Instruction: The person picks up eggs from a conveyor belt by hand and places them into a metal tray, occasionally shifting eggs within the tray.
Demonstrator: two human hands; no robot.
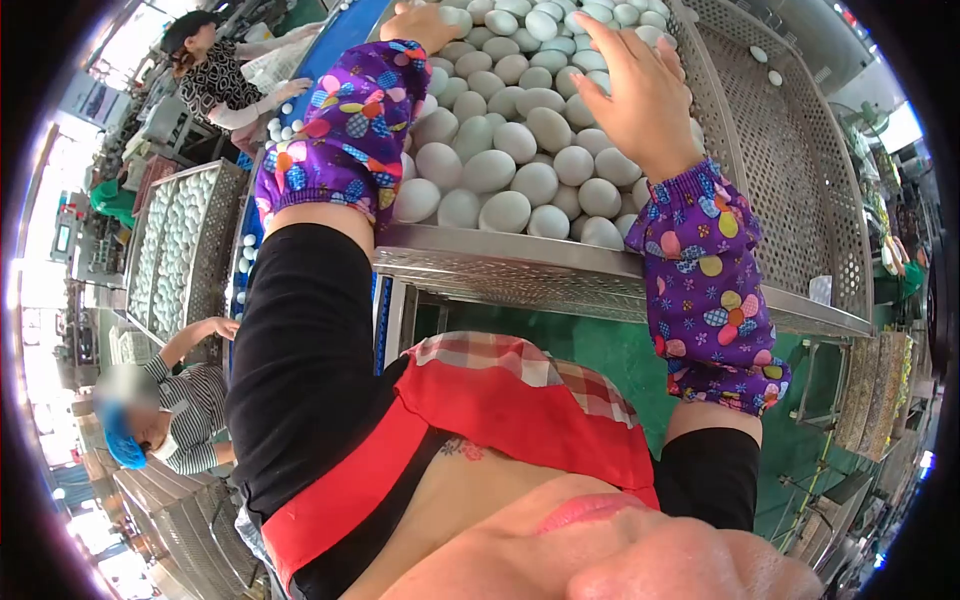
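Note:
A perforated metal bin (520, 246) in front of me is filled with pale white and bluish eggs (490, 171). My right hand (640, 95) reaches over the eggs at the bin's right side, palm down with fingers spread, and nothing shows in its grasp. At the far left of the bin, my left hand (420, 27) is beside the eggs. The top edge of the view cuts into it, and its fingers are mostly hidden. Purple flowered sleeve covers (340, 130) are on both forearms.
A blue conveyor belt (335, 45) carrying some eggs runs along the left. Beyond it stands another metal bin of eggs (180, 240), with two people nearby. To the right, a perforated metal bin (780, 150) holds a few eggs at its far end.

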